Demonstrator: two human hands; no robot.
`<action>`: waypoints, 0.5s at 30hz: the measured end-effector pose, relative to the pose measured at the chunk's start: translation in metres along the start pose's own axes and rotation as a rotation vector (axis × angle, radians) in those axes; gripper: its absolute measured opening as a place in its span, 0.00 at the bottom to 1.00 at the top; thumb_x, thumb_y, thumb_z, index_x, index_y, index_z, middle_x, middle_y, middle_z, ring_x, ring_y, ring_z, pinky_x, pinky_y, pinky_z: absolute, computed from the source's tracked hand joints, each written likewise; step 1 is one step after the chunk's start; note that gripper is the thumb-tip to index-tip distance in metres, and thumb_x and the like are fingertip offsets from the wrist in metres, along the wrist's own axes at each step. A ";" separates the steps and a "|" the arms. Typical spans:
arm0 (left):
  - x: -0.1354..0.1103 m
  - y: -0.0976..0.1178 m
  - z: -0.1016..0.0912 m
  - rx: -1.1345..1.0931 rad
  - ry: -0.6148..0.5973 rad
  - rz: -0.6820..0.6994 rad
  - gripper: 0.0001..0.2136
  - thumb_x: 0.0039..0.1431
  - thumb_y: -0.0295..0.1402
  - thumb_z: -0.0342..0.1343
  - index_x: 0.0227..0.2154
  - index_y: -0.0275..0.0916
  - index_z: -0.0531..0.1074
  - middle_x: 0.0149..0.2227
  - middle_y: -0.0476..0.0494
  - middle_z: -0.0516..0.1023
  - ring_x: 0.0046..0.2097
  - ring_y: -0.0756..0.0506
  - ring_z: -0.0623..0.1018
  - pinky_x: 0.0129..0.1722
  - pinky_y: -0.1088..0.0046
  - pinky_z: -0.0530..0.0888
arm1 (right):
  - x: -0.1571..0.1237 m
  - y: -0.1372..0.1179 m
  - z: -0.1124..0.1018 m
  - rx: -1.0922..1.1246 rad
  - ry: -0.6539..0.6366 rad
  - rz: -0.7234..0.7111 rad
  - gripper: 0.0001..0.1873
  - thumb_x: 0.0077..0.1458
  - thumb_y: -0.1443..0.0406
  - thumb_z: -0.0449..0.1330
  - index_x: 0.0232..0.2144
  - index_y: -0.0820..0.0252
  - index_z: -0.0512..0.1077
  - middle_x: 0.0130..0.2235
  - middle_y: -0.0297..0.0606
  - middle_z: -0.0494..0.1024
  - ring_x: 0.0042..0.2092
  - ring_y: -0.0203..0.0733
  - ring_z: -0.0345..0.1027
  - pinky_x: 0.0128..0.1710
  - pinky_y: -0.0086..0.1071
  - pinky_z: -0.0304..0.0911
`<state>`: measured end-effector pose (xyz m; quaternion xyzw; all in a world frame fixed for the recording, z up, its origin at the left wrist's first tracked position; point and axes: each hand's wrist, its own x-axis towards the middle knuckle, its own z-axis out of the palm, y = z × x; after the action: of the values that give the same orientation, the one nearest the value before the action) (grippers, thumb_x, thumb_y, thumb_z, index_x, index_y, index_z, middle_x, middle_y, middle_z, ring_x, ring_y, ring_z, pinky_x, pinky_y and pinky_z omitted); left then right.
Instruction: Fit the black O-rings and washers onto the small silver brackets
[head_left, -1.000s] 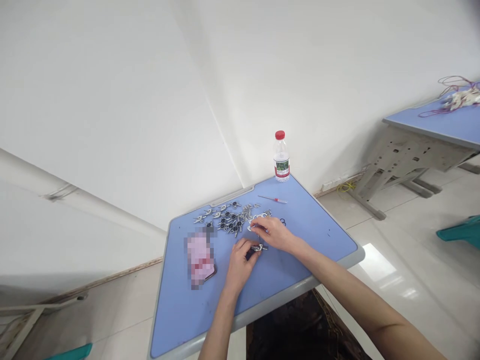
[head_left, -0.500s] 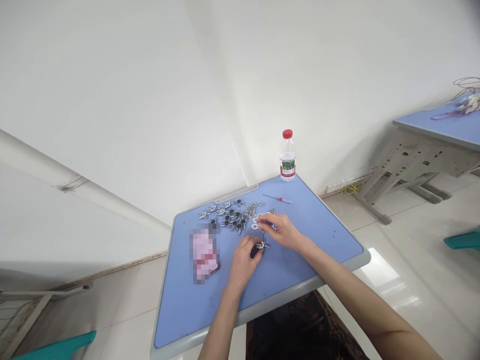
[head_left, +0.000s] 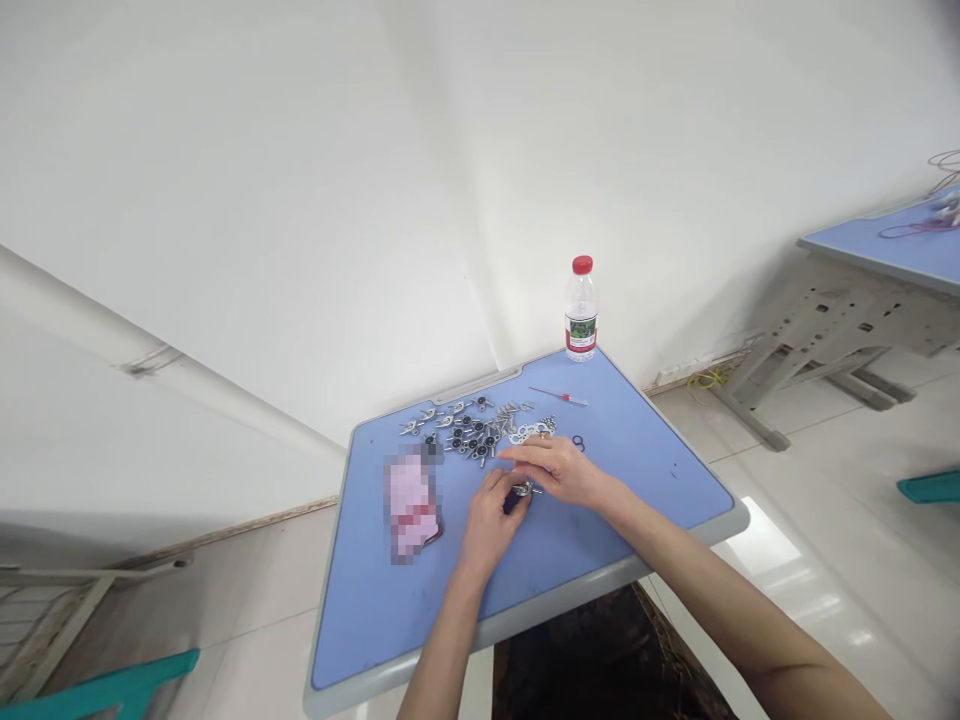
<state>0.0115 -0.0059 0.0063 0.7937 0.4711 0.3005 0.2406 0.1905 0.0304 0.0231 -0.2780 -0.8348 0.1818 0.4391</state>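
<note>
My left hand (head_left: 489,519) is curled around a small dark and silver metal part (head_left: 521,490) near the middle of the blue desk (head_left: 600,520). My right hand (head_left: 559,469) meets it from the right, fingers pinched at the same part. Just beyond both hands lies a scatter of small metal fittings (head_left: 469,430), some with black round centres, and a few white rings (head_left: 525,433).
A blurred pink object (head_left: 410,505) lies left of my hands. A water bottle with a red cap (head_left: 581,309) stands at the desk's far corner, a thin red-handled tool (head_left: 559,396) in front of it. Another blue desk (head_left: 892,250) stands at far right.
My right hand drew back from the pile of fittings and came down against the part in my left hand. The view shifted slightly to the left.
</note>
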 end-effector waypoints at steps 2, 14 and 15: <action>0.000 -0.001 0.000 0.000 0.003 -0.001 0.08 0.57 0.25 0.55 0.39 0.40 0.72 0.38 0.46 0.74 0.42 0.45 0.75 0.42 0.66 0.72 | 0.000 -0.001 -0.001 0.011 -0.032 -0.018 0.19 0.65 0.69 0.48 0.56 0.56 0.67 0.34 0.39 0.77 0.36 0.40 0.70 0.39 0.33 0.66; 0.000 0.000 0.000 0.000 0.011 -0.004 0.08 0.58 0.26 0.54 0.39 0.41 0.73 0.37 0.46 0.75 0.41 0.44 0.75 0.41 0.67 0.72 | 0.003 -0.005 -0.006 -0.036 -0.016 0.062 0.14 0.65 0.64 0.51 0.50 0.55 0.71 0.34 0.39 0.75 0.35 0.39 0.69 0.36 0.31 0.66; 0.000 0.000 0.000 0.001 0.012 -0.005 0.08 0.57 0.26 0.54 0.39 0.41 0.73 0.37 0.46 0.75 0.41 0.44 0.75 0.40 0.67 0.72 | 0.002 -0.004 -0.006 -0.074 -0.019 0.060 0.14 0.65 0.63 0.51 0.49 0.55 0.72 0.34 0.39 0.75 0.34 0.39 0.69 0.34 0.31 0.65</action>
<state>0.0120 -0.0060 0.0061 0.7909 0.4747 0.3043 0.2380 0.1929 0.0287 0.0299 -0.3172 -0.8363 0.1663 0.4151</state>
